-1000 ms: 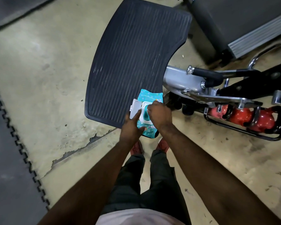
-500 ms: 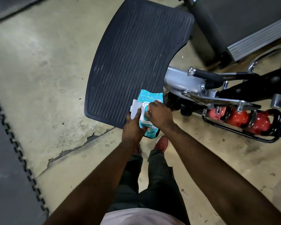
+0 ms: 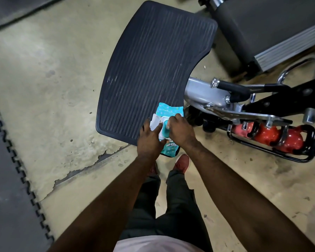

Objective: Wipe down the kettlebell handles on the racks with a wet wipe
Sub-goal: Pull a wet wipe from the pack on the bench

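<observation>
left hand, right hand gripping wipes pack

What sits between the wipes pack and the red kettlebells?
In the head view, the right hand pinching at the wipes pack, then the machine's dark base, before the red kettlebells.

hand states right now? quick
Left hand: holding the wet wipe pack, lid open.
Right hand: closed, pinching at the pack's dispenser opening; whether a wipe is in the pinch cannot be told.
</observation>
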Demonstrator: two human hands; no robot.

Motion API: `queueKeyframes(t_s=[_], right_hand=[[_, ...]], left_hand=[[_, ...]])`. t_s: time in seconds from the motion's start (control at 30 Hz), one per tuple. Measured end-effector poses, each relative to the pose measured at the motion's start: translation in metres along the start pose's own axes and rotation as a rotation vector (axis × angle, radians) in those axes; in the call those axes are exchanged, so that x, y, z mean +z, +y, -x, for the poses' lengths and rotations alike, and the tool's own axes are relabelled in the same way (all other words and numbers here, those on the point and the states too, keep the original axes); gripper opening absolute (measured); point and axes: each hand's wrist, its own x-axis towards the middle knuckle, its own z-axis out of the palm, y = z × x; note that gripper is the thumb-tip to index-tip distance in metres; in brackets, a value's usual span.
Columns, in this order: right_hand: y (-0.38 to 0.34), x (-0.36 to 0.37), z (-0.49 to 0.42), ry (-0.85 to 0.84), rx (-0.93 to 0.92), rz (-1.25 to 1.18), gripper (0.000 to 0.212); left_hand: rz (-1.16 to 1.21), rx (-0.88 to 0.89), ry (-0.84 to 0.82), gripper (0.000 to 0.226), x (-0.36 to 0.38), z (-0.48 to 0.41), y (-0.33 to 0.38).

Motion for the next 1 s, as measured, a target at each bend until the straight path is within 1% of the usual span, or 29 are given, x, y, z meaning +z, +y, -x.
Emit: queueKeyframes(t_s=[0.17, 0.37, 0.53, 0.67, 0.73, 0.83, 1.0], right_hand=[[0.0, 0.0, -0.003, -0.005, 0.002, -0.019, 0.032], [0.005, 0.002, -0.006, 0.045, -0.023, 0.029, 0.019], [0.008, 0.003, -0.006, 0.032, -0.041, -0.05, 0.014], [0.014, 0.003, -0.009, -0.031, -0.047, -0.201, 0.01], [0.016, 0.003, -0.011, -0.049, -0.024, -0.301, 0.015], [0.02, 0.002, -0.012, -0.086, 0.009, -0.379, 0.02], [0.03, 0.001, -0.009, -0.094, 0.049, -0.508, 0.013]], left_hand=[[-0.006, -0.008, 0.059, 0.067, 0.0, -0.001, 0.007], [0.02, -0.006, 0.056, 0.074, 0.001, -0.003, 0.007], [-0.002, -0.004, 0.066, 0.074, 0.002, -0.008, 0.005], [-0.034, -0.005, 0.081, 0.077, 0.006, -0.01, 0.004], [-0.046, -0.008, 0.078, 0.079, 0.008, -0.009, 0.004], [-0.06, -0.008, 0.076, 0.079, 0.008, -0.009, 0.004], [-0.072, 0.009, 0.076, 0.079, 0.007, -0.009, 0.004]])
